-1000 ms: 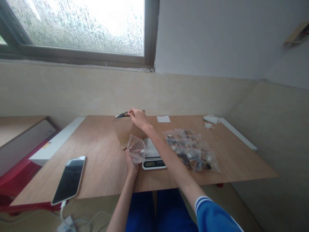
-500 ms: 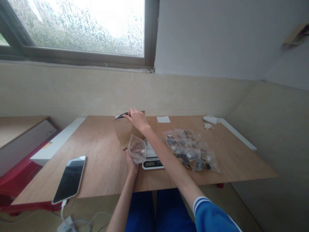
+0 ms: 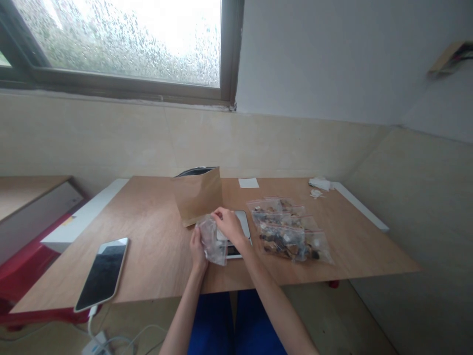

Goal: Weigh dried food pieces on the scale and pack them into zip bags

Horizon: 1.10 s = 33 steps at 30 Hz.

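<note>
My left hand (image 3: 198, 250) grips a clear plastic bag (image 3: 212, 240) by its left side, in front of the brown paper pouch (image 3: 197, 197). The fingers of my right hand (image 3: 229, 225) are pinched at the bag's upper right edge. Behind the bag and partly hidden by it and my right hand is a white scale (image 3: 243, 221) with a dark display. The paper pouch stands upright with its top open and a dark opening showing. To the right of the scale lie several filled zip bags (image 3: 284, 239) with dark and brown pieces inside, overlapping each other.
A phone (image 3: 103, 272) with a cable plugged in lies at the left of the wooden table (image 3: 155, 246). A white paper (image 3: 249, 183) lies near the back edge. White scraps (image 3: 320, 184) sit at the back right. A window (image 3: 129, 44) is above.
My right hand has left the top of the paper pouch and come down to the clear bag. The bag has turned and now hangs lower over the scale's left side.
</note>
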Each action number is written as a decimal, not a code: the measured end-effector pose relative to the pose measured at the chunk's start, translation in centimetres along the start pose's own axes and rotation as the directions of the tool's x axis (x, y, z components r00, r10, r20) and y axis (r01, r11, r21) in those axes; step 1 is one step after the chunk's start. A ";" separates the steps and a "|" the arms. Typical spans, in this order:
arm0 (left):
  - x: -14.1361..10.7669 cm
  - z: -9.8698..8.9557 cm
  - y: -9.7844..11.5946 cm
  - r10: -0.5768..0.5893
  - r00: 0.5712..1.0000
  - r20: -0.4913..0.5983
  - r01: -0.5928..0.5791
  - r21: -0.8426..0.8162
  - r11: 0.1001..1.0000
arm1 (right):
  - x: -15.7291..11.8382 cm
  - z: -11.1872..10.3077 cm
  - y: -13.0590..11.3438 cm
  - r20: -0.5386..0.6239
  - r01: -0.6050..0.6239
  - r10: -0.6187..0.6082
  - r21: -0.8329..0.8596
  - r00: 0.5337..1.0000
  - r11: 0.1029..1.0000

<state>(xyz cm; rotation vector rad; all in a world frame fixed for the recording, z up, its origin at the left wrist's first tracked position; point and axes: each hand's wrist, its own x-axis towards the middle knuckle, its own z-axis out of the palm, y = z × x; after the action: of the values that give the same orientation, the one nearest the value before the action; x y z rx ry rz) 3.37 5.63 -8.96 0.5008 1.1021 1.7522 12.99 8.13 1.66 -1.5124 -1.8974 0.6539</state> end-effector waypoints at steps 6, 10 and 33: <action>-1.1 -0.9 2.3 0.041 0.993 0.115 -0.060 0.165 0.984 | -1.3 0.7 2.6 -0.156 -0.042 0.103 0.351 0.982 0.935; -1.3 -1.7 3.4 0.098 0.993 0.070 -0.111 0.221 0.969 | -4.5 1.9 3.8 0.064 -0.166 0.154 0.475 0.986 0.864; 0.6 -4.2 5.3 0.493 0.820 0.291 -0.360 0.931 0.050 | -7.4 -8.7 13.9 -0.293 -0.281 0.140 -0.523 0.946 0.805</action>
<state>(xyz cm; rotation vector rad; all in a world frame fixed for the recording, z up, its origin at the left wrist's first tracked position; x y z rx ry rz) -2.70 3.63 -6.66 1.7306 2.3473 1.2438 29.73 4.05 -3.40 -2.0856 -1.8262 -0.0309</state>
